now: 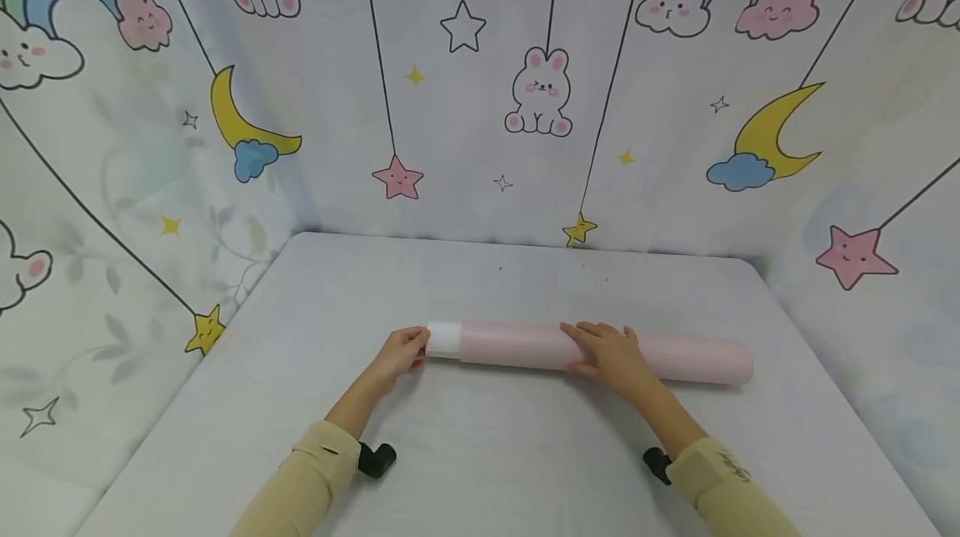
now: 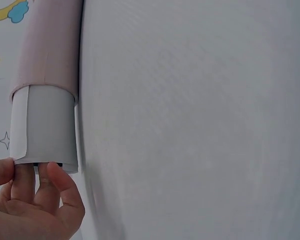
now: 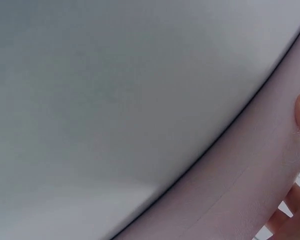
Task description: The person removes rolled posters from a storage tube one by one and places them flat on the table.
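A long pink tube lies across the table, with a rolled white sheet sticking out of its left end. My left hand pinches the rim of that white roll. In the left wrist view, some fingertips reach inside the roll's open end while the thumb stays outside at its left edge. Over the middle of the tube, my right hand holds it from above, fingers across the top and thumb on the near side. In the right wrist view, part of this hand grips the pink surface.
A white table carries the tube. Patterned cloth with rabbits, stars and moons hangs behind the table and along both sides. Black wrist devices show at both sleeve cuffs.
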### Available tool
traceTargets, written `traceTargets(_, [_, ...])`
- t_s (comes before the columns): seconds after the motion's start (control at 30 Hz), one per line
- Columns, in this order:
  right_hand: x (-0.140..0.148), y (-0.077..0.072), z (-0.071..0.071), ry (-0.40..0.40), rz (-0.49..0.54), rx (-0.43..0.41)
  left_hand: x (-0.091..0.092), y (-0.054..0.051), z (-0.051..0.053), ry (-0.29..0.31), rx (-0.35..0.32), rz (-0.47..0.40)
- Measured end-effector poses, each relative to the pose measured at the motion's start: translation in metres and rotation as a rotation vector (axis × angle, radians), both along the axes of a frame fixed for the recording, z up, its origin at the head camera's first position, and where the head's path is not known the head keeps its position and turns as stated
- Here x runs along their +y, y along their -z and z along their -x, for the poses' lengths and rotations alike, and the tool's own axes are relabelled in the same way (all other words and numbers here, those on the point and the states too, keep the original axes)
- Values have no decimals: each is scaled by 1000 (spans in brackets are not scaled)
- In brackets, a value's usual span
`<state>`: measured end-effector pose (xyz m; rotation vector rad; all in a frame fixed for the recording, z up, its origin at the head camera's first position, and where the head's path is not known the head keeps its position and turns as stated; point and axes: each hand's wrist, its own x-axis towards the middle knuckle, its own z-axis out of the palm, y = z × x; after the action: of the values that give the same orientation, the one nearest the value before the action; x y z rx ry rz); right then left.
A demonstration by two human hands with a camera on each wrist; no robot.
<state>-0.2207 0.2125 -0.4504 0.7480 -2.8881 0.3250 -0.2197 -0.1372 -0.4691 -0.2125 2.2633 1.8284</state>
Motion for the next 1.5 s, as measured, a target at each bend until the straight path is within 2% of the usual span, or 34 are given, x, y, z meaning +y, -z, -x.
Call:
traceTargets(0.6, [34, 5, -2, 35, 71, -2, -5, 4, 1, -10, 2, -5])
traceTargets(1.17, [63, -1, -9, 55, 111, -14, -11, 6, 3, -18, 45, 42])
traceTargets(1.5, [80, 3, -10, 75, 142, -40, -11, 5, 3, -23, 47, 56])
